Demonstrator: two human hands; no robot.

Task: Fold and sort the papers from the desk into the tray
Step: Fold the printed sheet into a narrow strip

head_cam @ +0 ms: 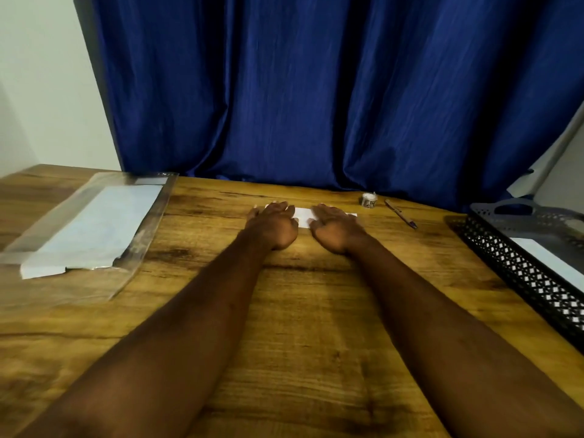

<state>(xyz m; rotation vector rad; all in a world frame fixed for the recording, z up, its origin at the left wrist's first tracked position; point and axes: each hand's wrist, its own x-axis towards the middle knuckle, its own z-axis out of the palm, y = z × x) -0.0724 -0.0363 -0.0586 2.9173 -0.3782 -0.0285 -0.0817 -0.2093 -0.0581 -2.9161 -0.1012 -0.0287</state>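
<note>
Both hands are hiding most of the folded white paper [302, 216] at frame centre. The left hand [275, 222] and right hand [336, 227] are lying flat on it, fingers extended, gripping nothing. The black mesh tray [512, 263], cut off at right, is holding a white sheet [550, 260]. The paper's long axis is running left-right.

Wooden desk [300, 311]: plastic sleeve [143, 245] left, folded paper [302, 216] centre, pen [400, 214], tray [518, 267] right (black mesh).
</note>
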